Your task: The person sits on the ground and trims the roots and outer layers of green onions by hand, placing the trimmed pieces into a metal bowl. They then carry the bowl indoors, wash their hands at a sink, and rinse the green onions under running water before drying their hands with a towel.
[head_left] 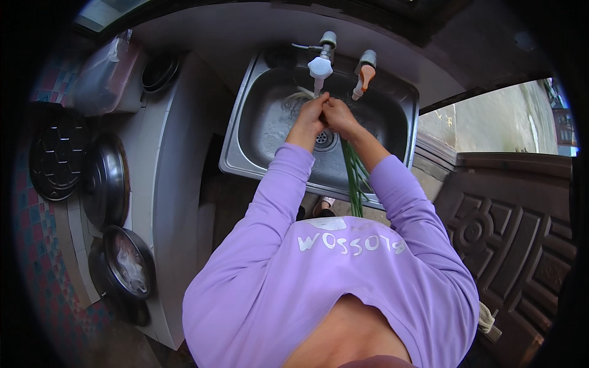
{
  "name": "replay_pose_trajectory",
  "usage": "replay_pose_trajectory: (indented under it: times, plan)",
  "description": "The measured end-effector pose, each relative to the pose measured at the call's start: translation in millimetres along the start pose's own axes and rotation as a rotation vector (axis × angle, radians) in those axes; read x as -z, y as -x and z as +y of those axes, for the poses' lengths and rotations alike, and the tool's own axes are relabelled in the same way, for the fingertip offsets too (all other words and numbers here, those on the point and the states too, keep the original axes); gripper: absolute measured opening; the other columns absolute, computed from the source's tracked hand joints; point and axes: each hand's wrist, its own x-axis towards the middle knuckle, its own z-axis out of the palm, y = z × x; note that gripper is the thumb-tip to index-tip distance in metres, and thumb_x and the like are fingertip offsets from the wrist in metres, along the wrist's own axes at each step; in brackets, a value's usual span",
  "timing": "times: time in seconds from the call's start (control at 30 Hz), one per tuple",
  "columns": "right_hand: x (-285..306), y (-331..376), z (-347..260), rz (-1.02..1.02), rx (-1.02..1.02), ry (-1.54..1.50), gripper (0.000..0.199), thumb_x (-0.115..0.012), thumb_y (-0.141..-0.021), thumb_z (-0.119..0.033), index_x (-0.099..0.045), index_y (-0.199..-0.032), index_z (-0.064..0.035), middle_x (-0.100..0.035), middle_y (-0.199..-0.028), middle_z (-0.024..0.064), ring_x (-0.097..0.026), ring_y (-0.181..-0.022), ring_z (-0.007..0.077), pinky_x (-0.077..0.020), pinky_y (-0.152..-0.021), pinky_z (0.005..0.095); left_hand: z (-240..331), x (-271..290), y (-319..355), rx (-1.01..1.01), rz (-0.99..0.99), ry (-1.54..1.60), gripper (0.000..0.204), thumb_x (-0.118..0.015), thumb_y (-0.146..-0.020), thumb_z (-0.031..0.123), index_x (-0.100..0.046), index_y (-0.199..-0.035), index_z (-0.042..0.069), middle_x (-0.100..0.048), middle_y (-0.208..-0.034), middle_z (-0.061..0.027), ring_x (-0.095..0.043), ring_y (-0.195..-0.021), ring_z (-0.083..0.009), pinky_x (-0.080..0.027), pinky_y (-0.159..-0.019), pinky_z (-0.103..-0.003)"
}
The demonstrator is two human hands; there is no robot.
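Note:
A bunch of green onions [354,175] passes through my two hands over the steel sink [254,126]. Its long green leaves hang down toward me over the near rim, and pale ends show beyond my hands. My left hand [312,115] is closed on the bunch, knuckles up. Pressed against it, my right hand [338,115] also has its fingers wrapped round the onions. Both stand just under the tap with the white head [320,66], from which water runs. My fingers cover the middle of the bunch.
An orange-handled tap [366,75] is at the sink's back right. Along the left counter [175,159] stand a plastic bin [104,76], a dark pan [161,72], a large lid [107,182] and a metal bowl [127,260] holding a plastic bag. A brown panelled door [509,239] is at right.

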Motion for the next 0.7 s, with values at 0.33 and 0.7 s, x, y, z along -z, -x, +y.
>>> replay_pose_trajectory:
  times: [0.33, 0.7]
  plan:
    - [18.5, 67.3, -16.6, -0.073, -0.133, -0.199, 0.029, -0.046, -0.097, -0.032, -0.052, -0.079, -0.0091, -0.038, -0.058, -0.0048, -0.032, -0.044, 0.0062, -0.0229, -0.039, 0.0241, 62.4, 37.1, -51.9, -0.047, 0.154, 0.376, 0.022, -0.042, -0.093, 0.019, -0.044, -0.076, 0.005, -0.045, -0.059, -0.0074, -0.044, -0.042, -0.0241, -0.039, -0.04, -0.034]
    - [5.2, 21.1, -8.9, 0.218, 0.302, 0.987, 0.018, -0.053, -0.087, -0.018, -0.055, -0.089, -0.0005, -0.066, -0.082, 0.0235, -0.067, -0.077, 0.0373, -0.053, -0.063, 0.0466, 24.7, -2.2, 59.2, 0.017, 0.197, -0.311, 0.053, -0.05, -0.092, 0.044, -0.046, -0.128, 0.005, -0.059, -0.114, -0.0157, -0.059, -0.098, -0.033, -0.046, -0.085, -0.05]
